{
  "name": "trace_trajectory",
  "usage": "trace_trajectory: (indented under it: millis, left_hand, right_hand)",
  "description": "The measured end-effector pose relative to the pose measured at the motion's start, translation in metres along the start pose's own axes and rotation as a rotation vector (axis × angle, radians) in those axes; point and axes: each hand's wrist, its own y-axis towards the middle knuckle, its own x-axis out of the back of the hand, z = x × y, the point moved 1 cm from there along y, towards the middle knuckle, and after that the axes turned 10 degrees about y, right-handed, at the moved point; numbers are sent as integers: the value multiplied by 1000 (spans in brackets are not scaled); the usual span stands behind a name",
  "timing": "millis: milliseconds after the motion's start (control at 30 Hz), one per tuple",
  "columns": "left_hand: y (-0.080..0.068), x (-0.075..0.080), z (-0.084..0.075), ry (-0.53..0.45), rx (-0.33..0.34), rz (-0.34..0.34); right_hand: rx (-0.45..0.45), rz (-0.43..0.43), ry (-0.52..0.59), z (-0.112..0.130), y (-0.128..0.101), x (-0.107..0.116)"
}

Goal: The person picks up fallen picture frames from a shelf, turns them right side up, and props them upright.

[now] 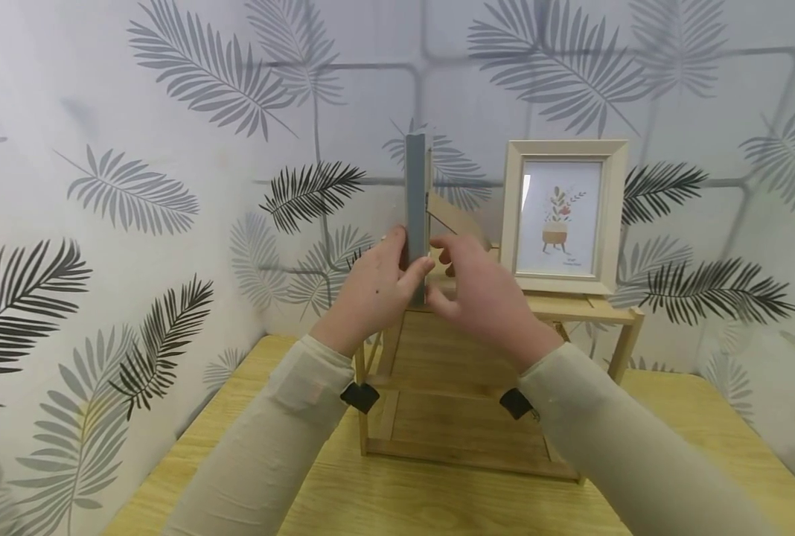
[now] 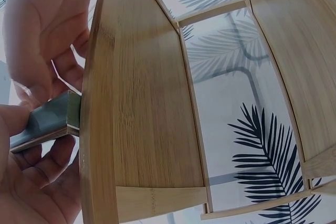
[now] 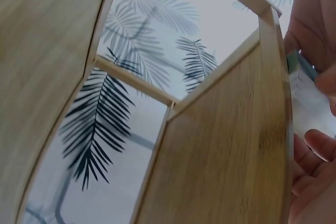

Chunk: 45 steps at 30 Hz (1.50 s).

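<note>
A blue-grey picture frame (image 1: 416, 201) stands upright, edge-on, on the top shelf of a wooden rack (image 1: 464, 350). Its tan back leg (image 1: 456, 217) sticks out to the right. My left hand (image 1: 374, 286) holds the frame low down, thumb across the near edge and fingers on the left side. On the right, my right hand (image 1: 484, 290) has loosely bent fingers close to the frame's back and leg; contact there is unclear. The left wrist view shows the frame's lower corner (image 2: 55, 114) at the shelf edge, between both hands.
A cream picture frame (image 1: 565, 283) with a potted-plant print stands at the right of the top shelf. The rack rests on a wood-grain table (image 1: 330, 491). Behind it rises a wall (image 1: 371, 89) with a leaf pattern.
</note>
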Motion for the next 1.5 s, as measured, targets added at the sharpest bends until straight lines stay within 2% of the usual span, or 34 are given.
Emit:
trace_trajectory:
  millis: [167,333,567,933,1267,1500]
  left_hand:
    - [0,0,1,5,7,-18]
    - [-1,-2,1,4,15,-24]
    - [-3,-1,0,11,29,-39]
    - [-2,1,-4,27,23,-69]
    - [-3,-2,-7,46,17,-76]
    - [-4,-5,-8,99,-5,-102]
  right_hand:
    - [16,3,73,2,-1,-11]
    - [-49,-18,84,4,-1,-17]
    - [-74,-42,42,5,1,-22]
    - [-118,-30,-14,11,4,-21]
    - [-120,-33,-17,8,3,-23]
    - [-114,-34,-2,6,1,-23]
